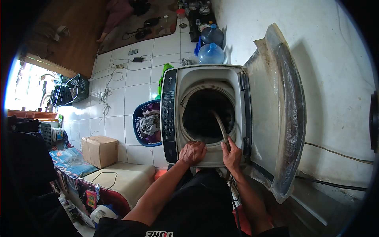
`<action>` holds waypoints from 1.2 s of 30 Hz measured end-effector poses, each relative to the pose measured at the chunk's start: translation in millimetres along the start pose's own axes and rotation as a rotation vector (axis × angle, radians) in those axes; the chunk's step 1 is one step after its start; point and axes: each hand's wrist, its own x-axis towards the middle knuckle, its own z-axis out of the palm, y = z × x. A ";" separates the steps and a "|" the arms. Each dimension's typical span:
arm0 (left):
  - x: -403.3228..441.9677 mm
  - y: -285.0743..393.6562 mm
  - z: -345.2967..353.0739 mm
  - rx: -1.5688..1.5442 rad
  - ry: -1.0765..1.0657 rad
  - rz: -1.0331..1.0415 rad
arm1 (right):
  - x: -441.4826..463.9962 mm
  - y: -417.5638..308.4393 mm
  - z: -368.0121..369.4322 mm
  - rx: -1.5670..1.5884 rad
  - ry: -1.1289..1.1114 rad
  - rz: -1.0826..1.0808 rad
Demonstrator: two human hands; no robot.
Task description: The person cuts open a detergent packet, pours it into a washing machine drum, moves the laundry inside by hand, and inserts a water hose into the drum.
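Note:
A top-loading washing machine (182,130) stands in front of me with its lid (268,106) raised to the right; clear plastic covers part of the lid. Its round drum opening (205,114) is dark inside. My right hand (232,154) is closed around a hose (219,123), which runs over the front rim and down into the drum. Curled on the front rim, left of the hose, is my left hand (192,153); its fingertips are hard to make out. The control panel (169,114) lines the machine's left side.
Left of the machine is a blue laundry basket (139,132) with clothes. A cardboard box (100,151) sits by a cream-topped surface (130,177). Blue water jugs (211,53) stand behind. Cables (106,96) cross the tiles. A person's leg (110,23) shows at the top.

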 end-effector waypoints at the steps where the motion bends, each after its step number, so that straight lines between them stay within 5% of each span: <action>1: 0.1 0.1 0.0 0.001 0.000 0.002 | 0.1 4.0 3.1 0.015 0.034 -0.048; 36: 2.0 0.7 -0.2 -0.012 0.000 -0.027 | 0.1 9.0 6.2 0.042 0.099 -0.109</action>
